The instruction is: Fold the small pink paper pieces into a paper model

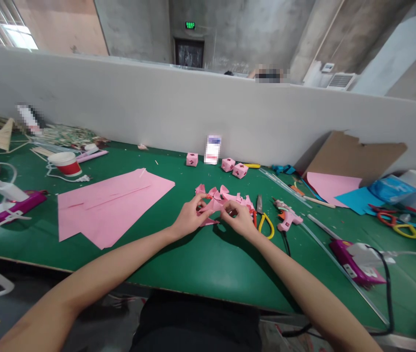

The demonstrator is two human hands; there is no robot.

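In front of me, my left hand (pixel 189 216) pinches the left side of a small folded pink paper piece (pixel 213 205). My right hand (pixel 239 219) has its thumb and fingers closed on the right side of the same piece. The exact grip of the fingertips is partly hidden. Right behind both hands lies a loose pile of cut pink paper pieces (pixel 245 201). Scissors (pixel 266 226) with red and yellow handles rest just right of my right hand. Further right is a pink glue gun (pixel 289 220) with a black cord.
Large pink paper sheets (pixel 116 203) lie left on the green table (pixel 193 259). Several pink paper cubes (pixel 192 159) and a phone (pixel 212 150) stand near the partition (pixel 149 107). Purple power strips (pixel 355 264) with cords, a paper cup (pixel 66 164) and more scissors (pixel 406 231) are at the sides.
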